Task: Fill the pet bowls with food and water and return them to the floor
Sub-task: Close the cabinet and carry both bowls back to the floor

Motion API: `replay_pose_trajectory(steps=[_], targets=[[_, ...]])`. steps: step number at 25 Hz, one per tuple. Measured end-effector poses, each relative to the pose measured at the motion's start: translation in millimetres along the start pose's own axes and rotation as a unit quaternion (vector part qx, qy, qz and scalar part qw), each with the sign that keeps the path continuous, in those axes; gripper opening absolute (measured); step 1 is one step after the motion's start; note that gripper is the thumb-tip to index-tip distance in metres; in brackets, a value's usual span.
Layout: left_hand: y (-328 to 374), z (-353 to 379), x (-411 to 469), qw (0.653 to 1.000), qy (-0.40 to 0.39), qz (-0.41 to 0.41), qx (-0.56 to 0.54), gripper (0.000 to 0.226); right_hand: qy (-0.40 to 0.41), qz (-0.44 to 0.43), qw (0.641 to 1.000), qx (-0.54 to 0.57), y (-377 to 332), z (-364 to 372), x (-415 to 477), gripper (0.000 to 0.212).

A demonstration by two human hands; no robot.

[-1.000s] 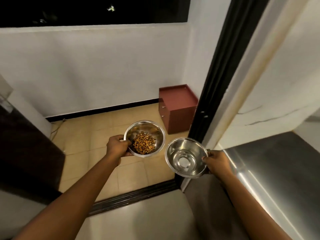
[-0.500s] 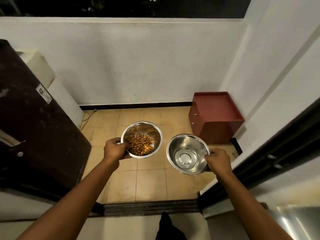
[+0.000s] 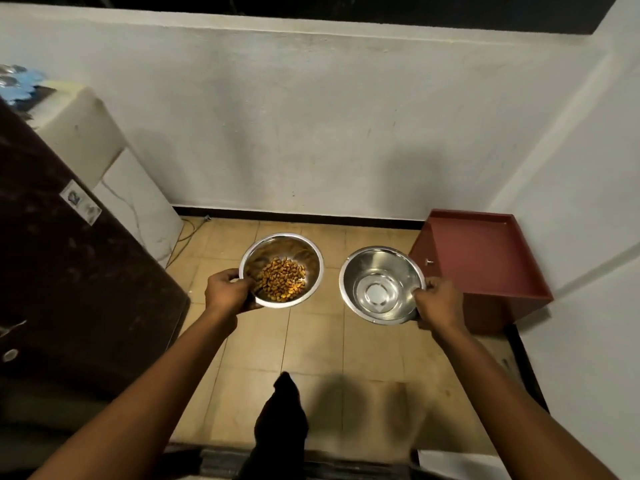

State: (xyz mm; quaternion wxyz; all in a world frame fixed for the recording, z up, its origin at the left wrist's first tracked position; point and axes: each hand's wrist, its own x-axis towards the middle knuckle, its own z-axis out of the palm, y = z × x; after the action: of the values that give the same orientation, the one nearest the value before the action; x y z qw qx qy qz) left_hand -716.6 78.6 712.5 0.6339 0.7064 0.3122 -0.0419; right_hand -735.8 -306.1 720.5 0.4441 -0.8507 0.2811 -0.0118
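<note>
Two steel bowls hang over the tiled floor (image 3: pixel 311 344): our left hand (image 3: pixel 227 292) grips the kibble bowl (image 3: pixel 282 270), our right hand (image 3: pixel 438 301) the water bowl (image 3: pixel 381 285). We should lower both level, steering clear of the dark pet (image 3: pixel 282 424) below.

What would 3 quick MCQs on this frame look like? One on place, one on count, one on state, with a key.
1. Where is the red cabinet?
A. Left, by the dark door
B. Right corner, by the wall
C. Behind the person

2. How many steel bowls are being held?
A. One
B. Two
C. Three

3. What is in the bowl held by the left hand?
A. Brown kibble
B. Nothing
C. Milk

Key:
1 B: the cabinet stands on the tiled floor at the right, against the white wall.
2 B: the kibble bowl is in the left hand and the second bowl is in the right hand.
3 A: a heap of brown pellets lies in the bowl's bottom; the second bowl shows only shiny steel, and water cannot be confirmed.
</note>
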Motion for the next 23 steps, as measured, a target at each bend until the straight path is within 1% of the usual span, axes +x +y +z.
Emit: replay_pose_trajectory(steps=[5,9,11,13,15,17,23], targets=[[39.8,35.0,123.9,1.000,0.000,-0.017,0.001,0.035,0.005,0.003,1.000,-0.022,-41.7,54.7,101.4,0.011],[84.0,63.1,210.5,1.000,-0.015,-0.019,0.008,0.030,-0.016,0.043,0.999,0.022,-78.5,97.3,170.9,0.012],[102.2,76.1,246.7,1.000,0.003,-0.022,0.018,0.026,-0.014,0.051,0.998,0.021,-94.8,116.3,207.1,0.015],[115.2,91.6,280.0,0.999,0.003,-0.031,0.018,0.030,-0.012,0.065,0.998,0.014,-114.9,131.8,237.0,0.013],[123.3,105.9,312.8,0.999,0.001,-0.038,0.028,0.033,-0.016,0.072,0.997,0.011,-130.8,148.4,269.4,0.010],[125.7,126.1,348.3,0.998,0.005,-0.052,0.032,0.034,-0.011,0.080,0.997,0.006,-143.7,167.6,308.8,0.013],[111.5,193.2,452.2,0.993,0.040,-0.097,0.045,0.041,-0.061,0.110,0.992,0.004,-141.5,234.8,431.1,0.021]])
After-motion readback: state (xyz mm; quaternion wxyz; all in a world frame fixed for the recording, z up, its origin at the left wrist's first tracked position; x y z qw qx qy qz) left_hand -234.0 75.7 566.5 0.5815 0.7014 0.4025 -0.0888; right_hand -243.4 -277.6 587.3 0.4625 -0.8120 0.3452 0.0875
